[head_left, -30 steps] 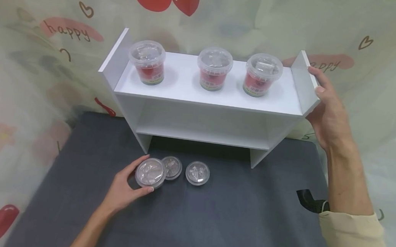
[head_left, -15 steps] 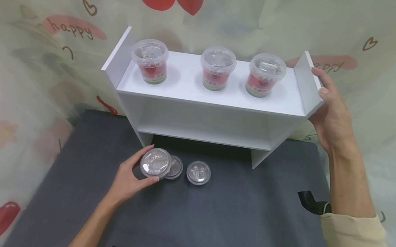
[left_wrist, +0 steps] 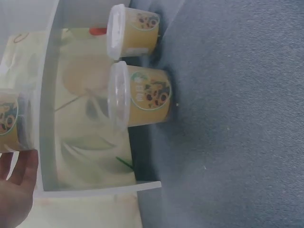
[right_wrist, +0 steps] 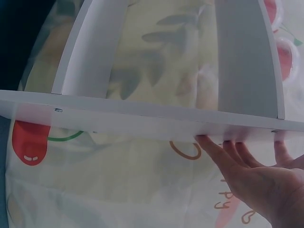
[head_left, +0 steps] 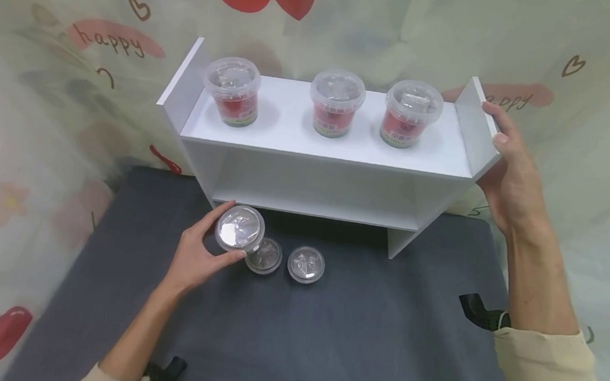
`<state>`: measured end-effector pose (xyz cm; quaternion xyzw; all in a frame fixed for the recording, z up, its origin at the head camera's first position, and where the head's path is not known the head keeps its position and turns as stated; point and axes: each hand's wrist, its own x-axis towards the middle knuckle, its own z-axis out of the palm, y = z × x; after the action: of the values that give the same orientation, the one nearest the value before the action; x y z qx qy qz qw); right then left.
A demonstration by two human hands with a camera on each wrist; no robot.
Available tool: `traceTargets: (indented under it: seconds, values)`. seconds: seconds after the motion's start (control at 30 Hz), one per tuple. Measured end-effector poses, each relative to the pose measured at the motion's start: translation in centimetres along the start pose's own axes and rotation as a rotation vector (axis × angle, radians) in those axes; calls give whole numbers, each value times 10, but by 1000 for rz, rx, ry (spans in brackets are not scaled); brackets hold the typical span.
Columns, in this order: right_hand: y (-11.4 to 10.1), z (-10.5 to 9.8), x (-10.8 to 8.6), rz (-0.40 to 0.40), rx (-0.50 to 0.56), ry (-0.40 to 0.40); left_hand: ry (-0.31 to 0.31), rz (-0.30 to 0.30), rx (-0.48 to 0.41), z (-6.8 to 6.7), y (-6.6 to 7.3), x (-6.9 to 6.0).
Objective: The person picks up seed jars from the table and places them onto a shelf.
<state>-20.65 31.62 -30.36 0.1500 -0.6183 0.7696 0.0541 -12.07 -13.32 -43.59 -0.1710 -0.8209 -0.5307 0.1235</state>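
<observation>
My left hand [head_left: 196, 254] grips a lidded plastic cup [head_left: 240, 228] between thumb and fingers, raised off the table in front of the white shelf [head_left: 316, 182]. The left wrist view shows this cup [left_wrist: 8, 121] at the left edge, its yellowish side printed with a label, beside the lower shelf board. Two similar yellow cups, one on the left [head_left: 265, 256] and one on the right [head_left: 306, 265], stand on the table nearby. My right hand [head_left: 515, 181] rests against the shelf's right side panel; in the right wrist view its fingertips touch the panel's outer face [right_wrist: 142, 124].
Three red-labelled cups with clear lids, left [head_left: 232, 91], middle [head_left: 336, 103] and right [head_left: 411, 114], stand on the top board. Dark grey cloth [head_left: 337, 334] covers the table. A patterned curtain [head_left: 380, 30] hangs close behind the shelf.
My left hand has lifted its cup and carried it forward toward the lower shelf board. The two cups on the table stay put. My right hand keeps its place at the side panel.
</observation>
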Motion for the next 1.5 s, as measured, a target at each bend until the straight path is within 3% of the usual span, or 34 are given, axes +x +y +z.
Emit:
traceTargets:
  seconds: [0.13, 0.37, 0.47, 0.77, 1.0, 1.13, 1.33, 1.5]
  values:
    - [-1, 0, 1, -9, 1, -1, 2, 11, 1, 1, 0, 6]
    - [1, 1, 5, -13, 35, 1, 31, 5, 13, 5, -31, 15]
    - [1, 1, 5, -10, 25, 10, 43, 10, 15, 6, -34, 21]
    - [-1, 0, 2, -4, -11, 15, 90, -1, 11, 8, -29, 38]
    - [0, 2, 3, -8, -15, 23, 91, -38, -6, 7, 13, 49]
    - [1, 3, 2, -15, -14, 22, 96, -53, 7, 8, 14, 54]
    - [2, 2, 1, -17, -12, 25, 142, -19, 40, 11, 11, 57]
    - [3, 3, 1, -13, 14, 39, 190, -49, -17, 17, -8, 59]
